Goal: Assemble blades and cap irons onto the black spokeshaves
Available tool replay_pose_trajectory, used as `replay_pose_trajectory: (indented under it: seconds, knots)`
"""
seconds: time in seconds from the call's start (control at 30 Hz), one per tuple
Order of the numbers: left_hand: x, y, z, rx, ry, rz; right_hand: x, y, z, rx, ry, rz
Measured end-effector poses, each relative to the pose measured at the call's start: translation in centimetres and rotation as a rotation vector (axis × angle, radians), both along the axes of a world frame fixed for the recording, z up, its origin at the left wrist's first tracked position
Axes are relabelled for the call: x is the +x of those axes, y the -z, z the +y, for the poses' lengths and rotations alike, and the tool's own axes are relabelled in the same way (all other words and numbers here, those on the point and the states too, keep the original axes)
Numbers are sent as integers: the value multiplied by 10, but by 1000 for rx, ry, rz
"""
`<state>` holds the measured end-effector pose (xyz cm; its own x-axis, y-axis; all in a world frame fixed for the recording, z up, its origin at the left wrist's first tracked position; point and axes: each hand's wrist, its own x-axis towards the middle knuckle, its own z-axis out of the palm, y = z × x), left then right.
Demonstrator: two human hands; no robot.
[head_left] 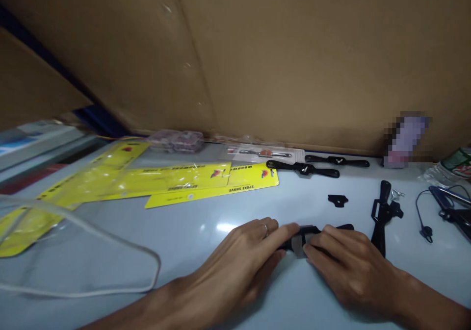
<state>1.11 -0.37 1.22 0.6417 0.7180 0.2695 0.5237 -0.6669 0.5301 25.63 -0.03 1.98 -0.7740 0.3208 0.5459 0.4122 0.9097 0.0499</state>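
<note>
A black spokeshave [308, 230] lies low over the table's front middle, held between my two hands. My left hand [246, 251], with a ring on one finger, is closed round its left handle. My right hand [351, 261] is closed at its right side, fingertips against a greyish blade [298, 247] in the middle opening. The fingers hide most of the tool; the right handle's tip shows beyond my knuckles. Just behind lies a small black cap plate [337, 201]. To the right rests another spokeshave body [382, 217], with small silver screws [397, 194] by it.
Two more spokeshaves [302, 168] lie behind, near a packaged one [267, 154]. Yellow printed cards [211, 193] in clear plastic spread leftwards. A white cable [121, 241] loops at front left. Cardboard [257, 60] walls the back. Plastic boxes [176, 141] stand against it.
</note>
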Motion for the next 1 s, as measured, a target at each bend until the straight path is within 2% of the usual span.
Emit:
replay_pose_trajectory:
  seconds: [0.13,0.4,0.7,1.0]
  knots:
    - [-1,-3,2,47,83,58,3,-4,-1,11,-20,-18]
    - [-5,-4,4,60,75,-47,4,-8,1,-2,-57,-26]
    - [-7,8,5,11,56,-104,2,-9,-1,12,-61,-18]
    - [-5,2,5,39,65,-72,0,-6,-3,55,-46,-68]
